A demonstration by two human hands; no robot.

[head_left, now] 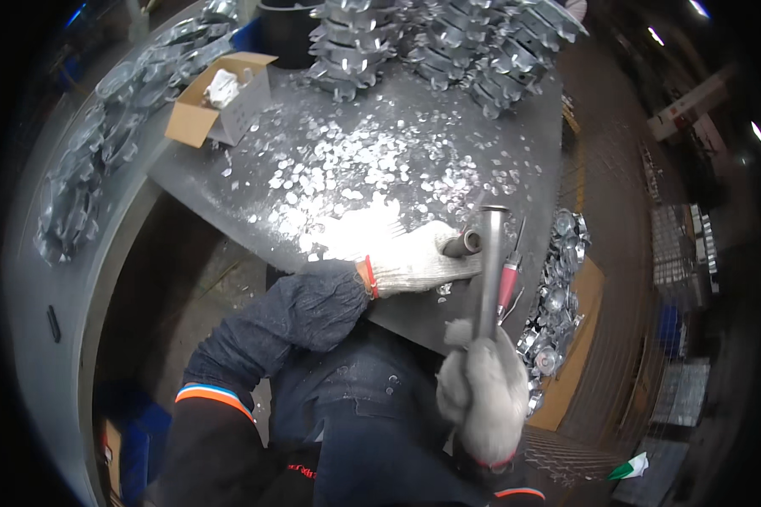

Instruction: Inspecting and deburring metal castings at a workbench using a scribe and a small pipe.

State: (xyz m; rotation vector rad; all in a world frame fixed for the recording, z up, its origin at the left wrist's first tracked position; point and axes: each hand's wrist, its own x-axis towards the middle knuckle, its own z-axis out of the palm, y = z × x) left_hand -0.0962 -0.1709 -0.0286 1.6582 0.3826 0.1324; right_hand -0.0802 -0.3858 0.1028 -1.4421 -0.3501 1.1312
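Note:
My left hand, in a white knit glove with a red cuff, is closed around a short metal tube near the table's front edge. The tube's open end points right. My right hand, in a greyish glove, grips a long steel rod with a flat, wider end. The rod stands out away from me, its far part just right of the tube; I cannot tell whether they touch. Beside the rod lies a red-handled tool with a thin shaft. Many small shiny metal discs are scattered over the dark table beyond my left hand.
Stacks of shiny metal castings stand along the table's far edge, near a dark bucket. An open cardboard box holds something white. More castings line the right side above a cardboard sheet. Others rest on the left bench.

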